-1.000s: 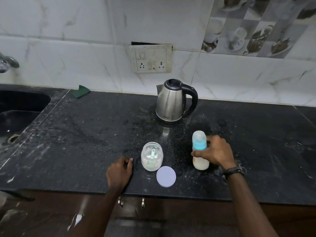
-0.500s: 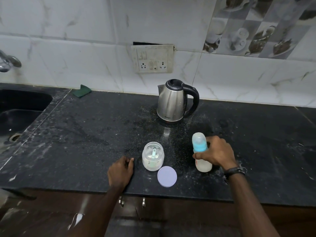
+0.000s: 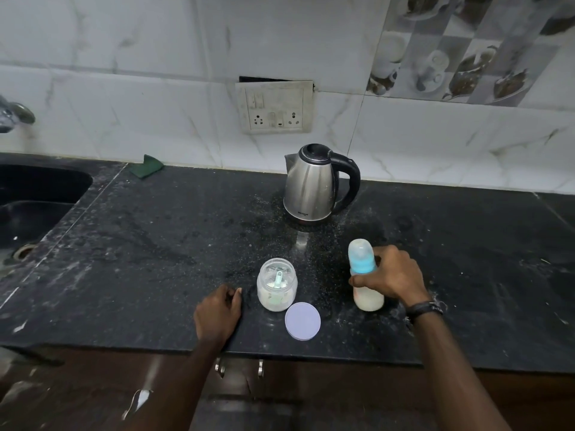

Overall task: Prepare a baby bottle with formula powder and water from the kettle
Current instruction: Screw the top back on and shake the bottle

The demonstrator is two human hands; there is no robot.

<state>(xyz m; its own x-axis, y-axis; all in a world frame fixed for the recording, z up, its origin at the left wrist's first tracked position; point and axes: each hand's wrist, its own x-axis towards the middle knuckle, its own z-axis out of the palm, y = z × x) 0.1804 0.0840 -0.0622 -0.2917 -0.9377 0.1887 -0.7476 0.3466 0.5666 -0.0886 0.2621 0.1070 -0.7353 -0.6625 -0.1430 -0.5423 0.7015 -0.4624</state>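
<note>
A baby bottle (image 3: 364, 269) with a blue collar, clear cap and milky liquid stands upright on the black counter (image 3: 155, 259). My right hand (image 3: 393, 276) is wrapped around its middle from the right. To its left an open clear jar of formula powder (image 3: 276, 286) holds a pale green scoop. The jar's lilac lid (image 3: 302, 321) lies flat in front of it. My left hand (image 3: 217, 312) rests on the counter left of the jar, fingers curled, holding nothing. A steel kettle (image 3: 312, 186) with a black handle stands behind, near the wall.
A dark sink (image 3: 34, 197) lies at the far left under a tap (image 3: 14, 115). A green scrub pad (image 3: 146, 170) sits by the wall. A socket panel (image 3: 275, 107) hangs above the kettle. Spilled powder dusts the counter.
Nothing has visibly moved; both hands and the bottle keep their places while the view shifts slightly.
</note>
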